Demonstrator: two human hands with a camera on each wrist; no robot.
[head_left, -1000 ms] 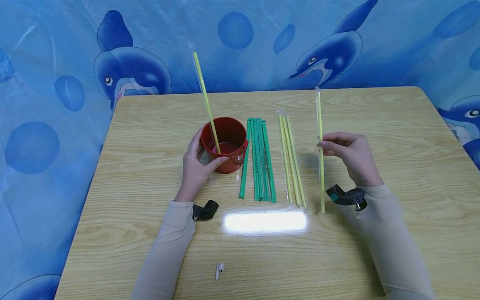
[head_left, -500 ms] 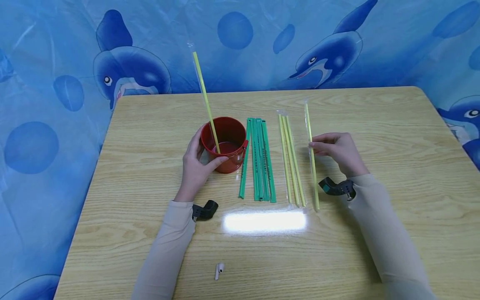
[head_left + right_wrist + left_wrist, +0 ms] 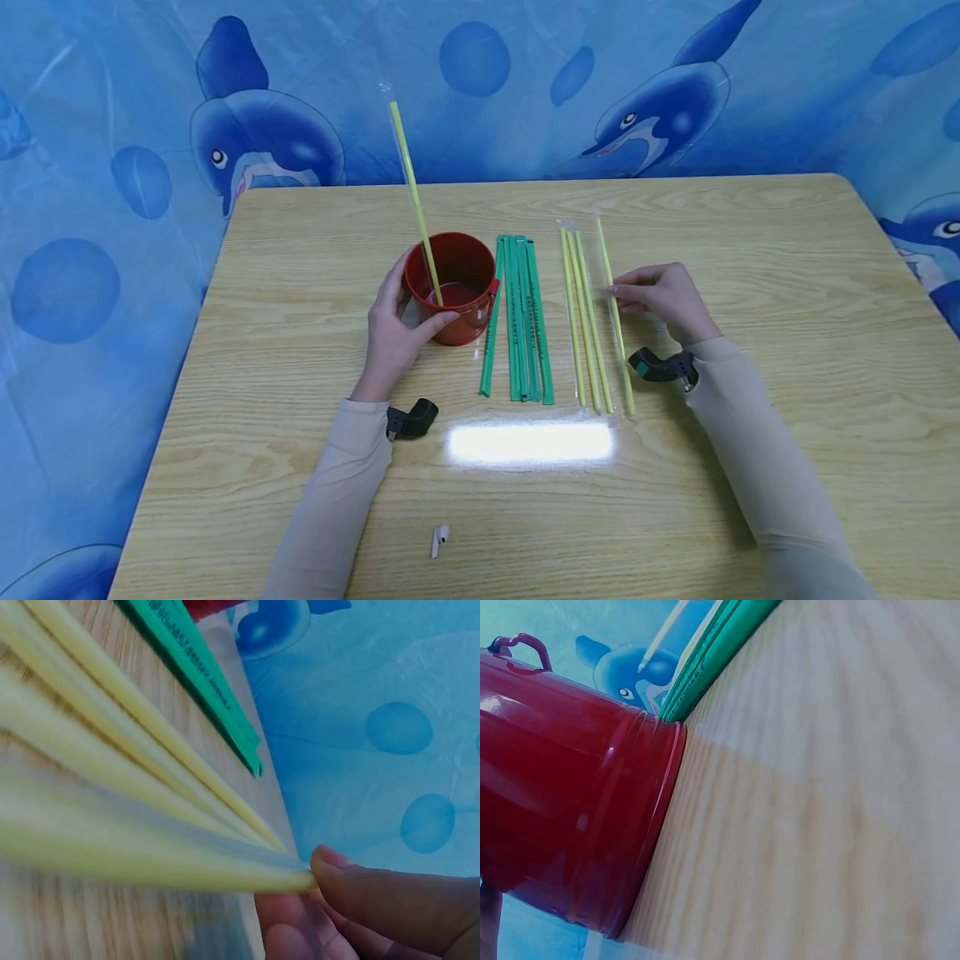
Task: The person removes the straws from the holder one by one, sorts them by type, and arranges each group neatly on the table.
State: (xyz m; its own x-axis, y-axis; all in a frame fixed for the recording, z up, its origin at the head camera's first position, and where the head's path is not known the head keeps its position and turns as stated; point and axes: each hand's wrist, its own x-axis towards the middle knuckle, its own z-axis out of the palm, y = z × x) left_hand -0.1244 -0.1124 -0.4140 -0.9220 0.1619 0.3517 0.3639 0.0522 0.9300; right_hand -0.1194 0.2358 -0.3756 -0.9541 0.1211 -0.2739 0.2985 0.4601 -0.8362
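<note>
A red bucket (image 3: 468, 323) stands on the table, and my left hand (image 3: 395, 337) grips its left side, thumb across the front. One yellow straw (image 3: 415, 196) in a clear wrapper leans inside it, its upper end sticking far out. My right hand (image 3: 660, 298) pinches another wrapped yellow straw (image 3: 621, 354) between thumb and fingers. That straw is beside a row of wrapped yellow straws (image 3: 587, 333) on the table; in the right wrist view the pinching thumb (image 3: 390, 900) shows close up. Several green-wrapped straws (image 3: 519, 325) lie between the bucket and the yellow row.
A white earbud (image 3: 439, 540) lies near the front of the wooden table (image 3: 247, 433). A bright light reflection crosses the tabletop below the straws. Behind the table hangs a blue sheet (image 3: 517, 133) with printed dolphins.
My right hand has moved left and slightly lower with the pinched yellow straw, bringing it next to the yellow row. My left hand and the bucket have stayed in place.
</note>
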